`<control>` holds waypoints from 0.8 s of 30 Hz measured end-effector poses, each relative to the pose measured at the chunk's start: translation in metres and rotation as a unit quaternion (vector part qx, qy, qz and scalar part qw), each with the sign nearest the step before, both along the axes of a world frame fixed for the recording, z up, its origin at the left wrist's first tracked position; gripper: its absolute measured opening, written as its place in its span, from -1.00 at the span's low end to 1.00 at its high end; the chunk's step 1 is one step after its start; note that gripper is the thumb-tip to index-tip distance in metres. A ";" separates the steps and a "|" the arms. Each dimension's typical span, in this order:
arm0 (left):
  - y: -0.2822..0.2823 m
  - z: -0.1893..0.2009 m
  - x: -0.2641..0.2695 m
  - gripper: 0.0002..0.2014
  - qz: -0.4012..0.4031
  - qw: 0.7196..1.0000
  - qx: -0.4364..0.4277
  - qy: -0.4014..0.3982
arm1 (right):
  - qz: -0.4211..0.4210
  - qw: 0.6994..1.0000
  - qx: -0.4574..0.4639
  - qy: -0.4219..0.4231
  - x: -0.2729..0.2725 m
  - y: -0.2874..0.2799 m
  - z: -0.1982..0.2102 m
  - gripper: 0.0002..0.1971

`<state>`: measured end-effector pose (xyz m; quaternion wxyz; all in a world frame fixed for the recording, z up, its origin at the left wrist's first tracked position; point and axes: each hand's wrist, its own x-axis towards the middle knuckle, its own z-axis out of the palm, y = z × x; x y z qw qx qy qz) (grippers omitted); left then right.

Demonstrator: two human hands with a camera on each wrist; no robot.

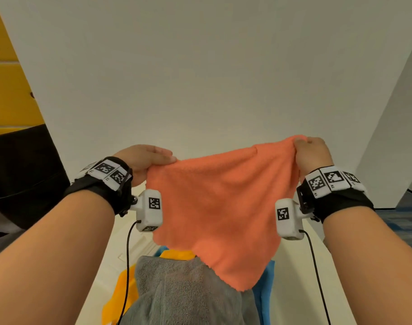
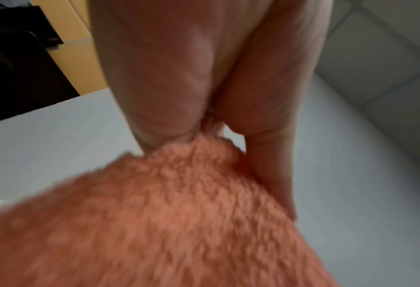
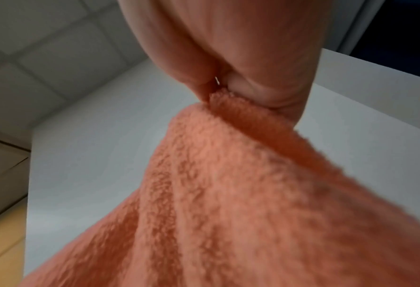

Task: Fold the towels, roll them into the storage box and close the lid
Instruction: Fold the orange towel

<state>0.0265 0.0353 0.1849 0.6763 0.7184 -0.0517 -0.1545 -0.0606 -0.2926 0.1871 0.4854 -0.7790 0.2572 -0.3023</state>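
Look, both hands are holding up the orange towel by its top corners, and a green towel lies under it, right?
Not quite. The towel under it is grey, not green; the head view shows this. The rest holds: the left hand and right hand hold up the orange towel by its top corners.

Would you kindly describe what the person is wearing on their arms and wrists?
Both forearms are bare, no sleeves. Each wrist carries a black strap topped with white blocks bearing black square codes. A white camera housing with its own code hangs beneath each wrist, trailing a thin black cable.
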 end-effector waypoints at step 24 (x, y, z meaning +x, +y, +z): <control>-0.010 -0.070 -0.014 -0.79 -0.203 0.900 0.353 0.158 | 0.094 0.991 -0.095 -0.028 -0.006 0.010 0.003 -0.25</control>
